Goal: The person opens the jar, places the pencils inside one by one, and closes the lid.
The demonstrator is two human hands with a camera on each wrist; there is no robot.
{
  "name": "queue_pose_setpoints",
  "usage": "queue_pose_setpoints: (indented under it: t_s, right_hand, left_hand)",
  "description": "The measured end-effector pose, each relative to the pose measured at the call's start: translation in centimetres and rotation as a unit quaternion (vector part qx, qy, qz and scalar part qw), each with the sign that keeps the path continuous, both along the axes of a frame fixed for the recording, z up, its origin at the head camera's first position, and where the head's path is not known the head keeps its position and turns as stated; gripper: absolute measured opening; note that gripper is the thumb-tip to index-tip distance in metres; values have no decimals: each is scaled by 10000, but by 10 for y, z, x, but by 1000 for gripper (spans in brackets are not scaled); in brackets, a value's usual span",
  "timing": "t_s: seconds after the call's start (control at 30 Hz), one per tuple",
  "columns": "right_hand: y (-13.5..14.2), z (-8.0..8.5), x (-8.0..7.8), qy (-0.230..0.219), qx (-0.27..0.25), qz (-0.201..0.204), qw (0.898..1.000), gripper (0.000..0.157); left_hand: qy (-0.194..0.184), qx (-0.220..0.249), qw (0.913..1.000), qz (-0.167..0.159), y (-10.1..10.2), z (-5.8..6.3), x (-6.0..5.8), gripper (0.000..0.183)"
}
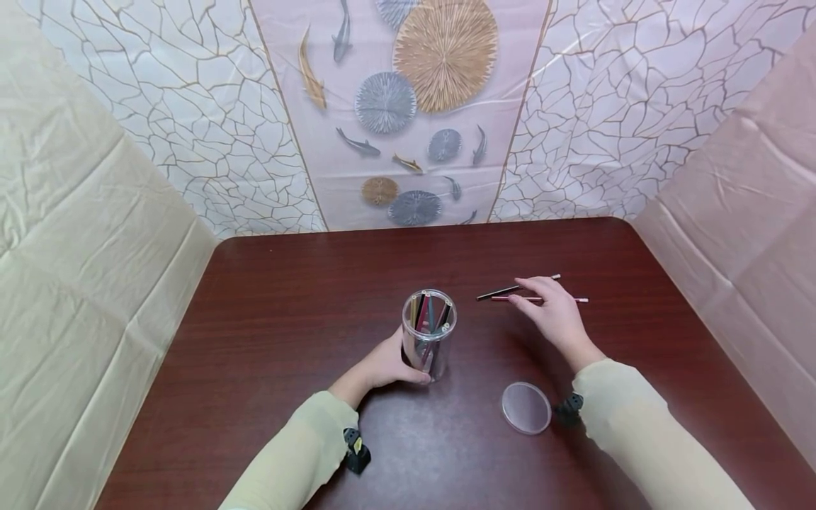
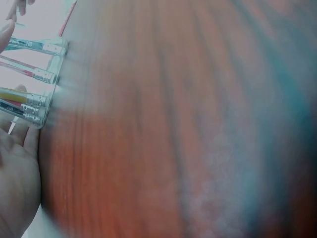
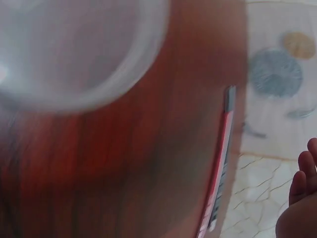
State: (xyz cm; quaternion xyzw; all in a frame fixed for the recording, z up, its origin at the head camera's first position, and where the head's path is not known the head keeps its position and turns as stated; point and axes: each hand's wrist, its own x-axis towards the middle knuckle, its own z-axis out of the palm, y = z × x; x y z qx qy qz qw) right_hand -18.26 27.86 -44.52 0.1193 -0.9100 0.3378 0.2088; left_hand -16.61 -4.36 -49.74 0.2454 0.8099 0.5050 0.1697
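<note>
My left hand (image 1: 382,363) grips a clear cylindrical jar (image 1: 436,361) around its lower side, with the thumb across the front. Several coloured pencils (image 1: 422,312) stand inside the jar; their ends also show at the left edge of the left wrist view. To the right, a black pencil (image 1: 494,293) and a pink pencil (image 1: 579,300) lie close together on the table. Above them is my right hand (image 1: 551,312), thumb and forefinger apart and nothing held between them. In the right wrist view its curved fingers (image 3: 307,168) show away from the pencils.
A round clear lid (image 1: 526,409) lies flat on the table between my forearms, close to the right wrist. The dark brown table (image 1: 287,304) meets a patterned cloth wall (image 1: 414,163) at the back. Beige cloth hangs along both sides.
</note>
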Motion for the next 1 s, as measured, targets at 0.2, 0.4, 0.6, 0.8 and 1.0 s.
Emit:
queue_pose_setpoints:
  t_s: [0.2, 0.4, 0.6, 0.8, 1.0]
  right_hand:
    - [18, -18, -5, -271, 565, -24, 9980, 39]
    - [26, -31, -9, -707, 794, -92, 9943, 43]
    - [24, -37, -14, -757, 789, -45, 9940, 41]
    - [21, -45, -19, -734, 794, -60, 9941, 38]
    - [20, -50, -23, -649, 892, -90, 9939, 37]
  left_hand:
    - [-3, 87, 9999, -67, 0, 0, -1, 100]
    - [-101, 100, 9999, -46, 1, -1, -1, 96]
    - [-102, 113, 9999, -54, 2, 22, 7, 93]
    - [-125, 107, 9999, -45, 2, 29, 9, 89]
    - [-156, -107, 9998, 40, 0, 0, -1, 96]
